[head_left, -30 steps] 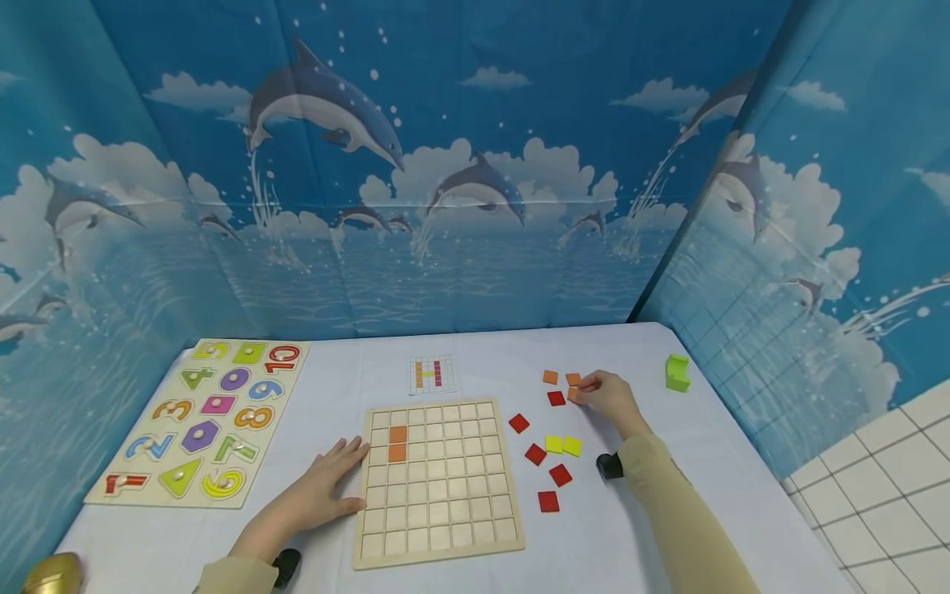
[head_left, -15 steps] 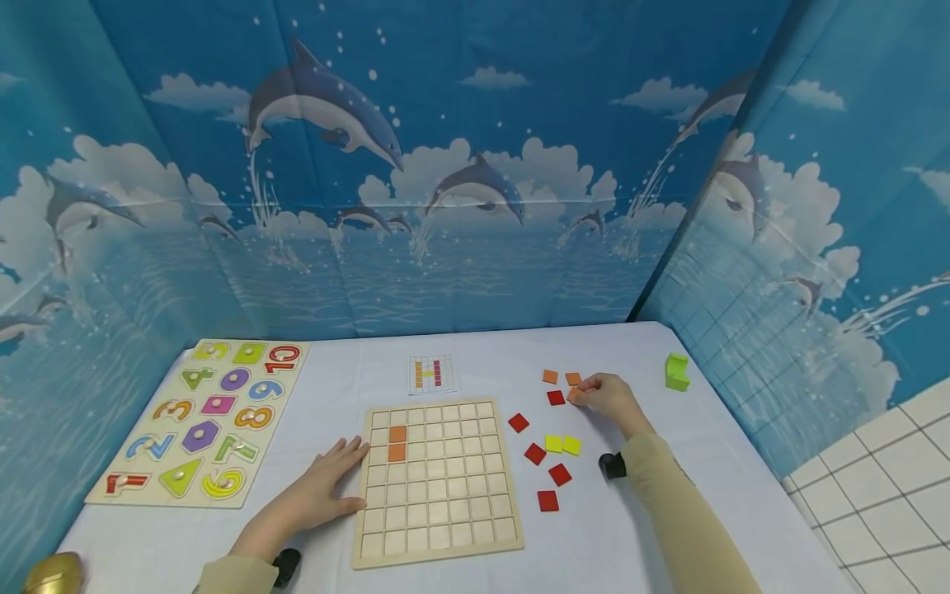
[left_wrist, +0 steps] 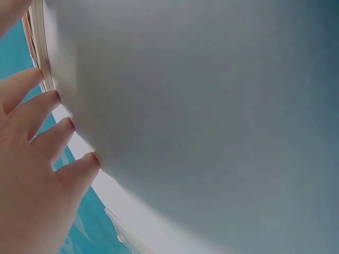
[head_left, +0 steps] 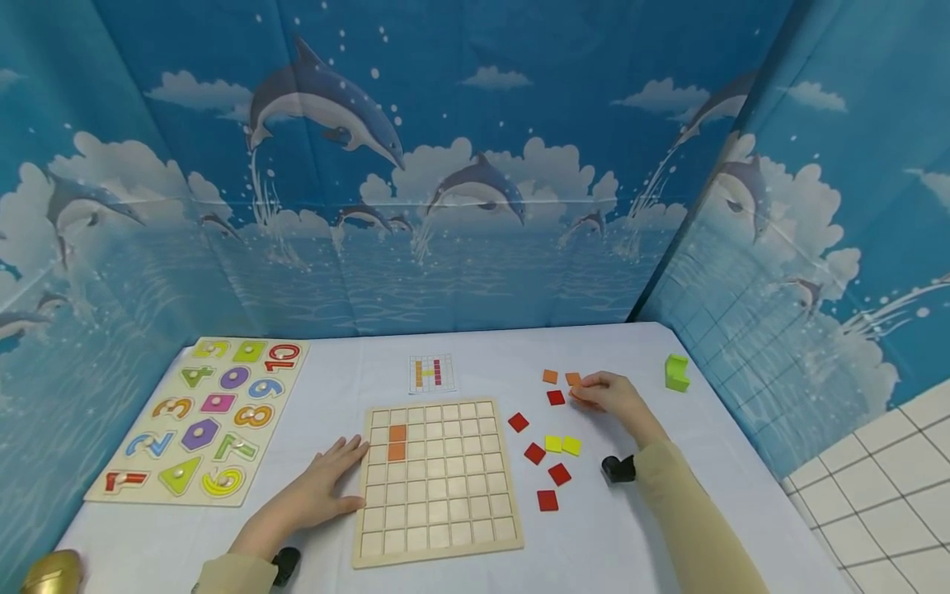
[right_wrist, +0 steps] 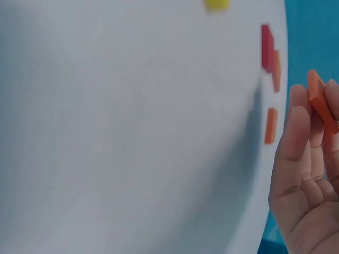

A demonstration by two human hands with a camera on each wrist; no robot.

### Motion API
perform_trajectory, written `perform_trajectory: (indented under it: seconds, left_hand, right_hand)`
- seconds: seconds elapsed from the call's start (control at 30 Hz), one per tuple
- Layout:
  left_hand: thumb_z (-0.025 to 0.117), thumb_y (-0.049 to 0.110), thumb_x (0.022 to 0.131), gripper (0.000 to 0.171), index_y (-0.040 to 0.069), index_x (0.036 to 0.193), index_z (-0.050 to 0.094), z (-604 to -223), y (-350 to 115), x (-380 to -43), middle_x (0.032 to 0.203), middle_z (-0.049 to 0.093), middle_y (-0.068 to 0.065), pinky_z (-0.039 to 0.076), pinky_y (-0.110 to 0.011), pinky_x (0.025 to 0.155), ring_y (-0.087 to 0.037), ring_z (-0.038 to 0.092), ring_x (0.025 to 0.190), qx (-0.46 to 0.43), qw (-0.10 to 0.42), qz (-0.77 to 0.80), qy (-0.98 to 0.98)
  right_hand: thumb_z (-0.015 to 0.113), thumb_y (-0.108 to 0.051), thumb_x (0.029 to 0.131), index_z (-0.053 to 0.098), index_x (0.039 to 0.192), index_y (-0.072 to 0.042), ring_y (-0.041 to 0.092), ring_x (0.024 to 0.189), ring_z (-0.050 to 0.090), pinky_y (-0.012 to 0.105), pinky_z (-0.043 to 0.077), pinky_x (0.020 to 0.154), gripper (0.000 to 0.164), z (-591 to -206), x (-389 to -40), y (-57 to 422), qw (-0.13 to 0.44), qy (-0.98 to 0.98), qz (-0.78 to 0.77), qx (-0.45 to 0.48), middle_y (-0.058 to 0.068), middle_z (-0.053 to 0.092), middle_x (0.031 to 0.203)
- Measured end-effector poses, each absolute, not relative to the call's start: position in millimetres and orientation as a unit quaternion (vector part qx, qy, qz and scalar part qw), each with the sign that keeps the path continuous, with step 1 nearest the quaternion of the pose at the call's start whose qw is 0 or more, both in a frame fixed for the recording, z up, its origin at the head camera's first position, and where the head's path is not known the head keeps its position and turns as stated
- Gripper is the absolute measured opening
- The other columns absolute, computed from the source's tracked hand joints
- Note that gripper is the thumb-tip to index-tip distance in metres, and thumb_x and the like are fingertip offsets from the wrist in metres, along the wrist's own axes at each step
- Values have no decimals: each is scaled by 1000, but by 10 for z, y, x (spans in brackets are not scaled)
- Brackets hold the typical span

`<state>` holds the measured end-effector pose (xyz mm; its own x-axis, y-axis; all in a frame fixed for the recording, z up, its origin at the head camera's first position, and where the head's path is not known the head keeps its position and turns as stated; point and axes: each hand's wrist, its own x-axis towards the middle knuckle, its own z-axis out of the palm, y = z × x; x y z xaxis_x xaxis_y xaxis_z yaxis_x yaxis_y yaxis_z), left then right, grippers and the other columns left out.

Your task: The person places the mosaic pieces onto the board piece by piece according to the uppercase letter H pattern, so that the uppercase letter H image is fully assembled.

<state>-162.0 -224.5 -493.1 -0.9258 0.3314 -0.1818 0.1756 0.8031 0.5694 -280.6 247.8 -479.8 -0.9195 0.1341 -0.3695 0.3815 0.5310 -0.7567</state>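
My right hand (head_left: 613,398) pinches an orange square tile (right_wrist: 321,101) between thumb and fingers, raised off the cloth in the right wrist view. Just beyond it lie two more orange tiles (head_left: 550,376) and a red tile (head_left: 556,398). With fingers spread, my left hand (head_left: 321,485) rests at the left edge of the wooden grid board (head_left: 438,478); its fingertips and thumb touch the frame. Two orange tiles (head_left: 397,442) sit one below the other in the board's second column. In the left wrist view the left fingers (left_wrist: 53,140) are straight and apart.
Between board and right arm are two yellow tiles (head_left: 562,445) and several red tiles (head_left: 547,501). A small pattern card (head_left: 433,374) lies behind the board. At left is a number-and-shape puzzle (head_left: 200,421); a green block (head_left: 676,373) stands far right, a gold object (head_left: 54,573) front left.
My right hand has drawn slightly back to the right, and the orange tile in its fingers has tilted up off the table. The left hand and board stay put.
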Motion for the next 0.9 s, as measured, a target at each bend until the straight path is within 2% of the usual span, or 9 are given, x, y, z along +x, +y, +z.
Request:
perform_trajectory:
  seconds: [0.17,0.27,0.5,0.73,0.9]
  left_hand:
    - [81,35,77,88,3,149,41,-4923,-2251,-1619,158,31,-23,12,-67,118,-48,19,147,136,138,285,939]
    - [81,35,77,88,4,148,42,-4909,-2246,-1609,158,32,-22,12,-66,119,-46,19,148,132,139,285,939]
    - [81,33,77,87,3,148,42,-4907,-2231,-1600,157,32,-23,13,-68,118,-47,20,148,134,141,280,940]
    - [80,32,79,86,1,149,40,-4889,-2228,-1593,158,30,-25,12,-68,118,-48,18,148,137,146,280,939]
    - [80,33,79,86,2,149,39,-4879,-2235,-1595,158,30,-24,12,-68,118,-48,18,148,138,145,278,940]
  right_hand:
    - [68,-28,94,58,120,-3,18,93,64,22,56,82,38,-4724,-2724,2266,134,835,-519,125,13,69,113]
    - [69,-26,93,60,118,-2,15,90,65,23,57,82,36,-4699,-2640,2069,135,822,-546,91,10,71,108]
    - [72,-22,91,67,110,-4,16,88,68,32,59,85,27,-4712,-2384,1495,168,805,-569,11,4,71,95]
    - [76,-20,85,71,101,-6,15,76,66,31,58,74,22,-4739,-2224,938,197,810,-552,-36,1,72,86]
    - [76,-17,85,71,98,-6,16,76,68,31,59,74,18,-4734,-2151,646,217,809,-542,-66,1,71,83]
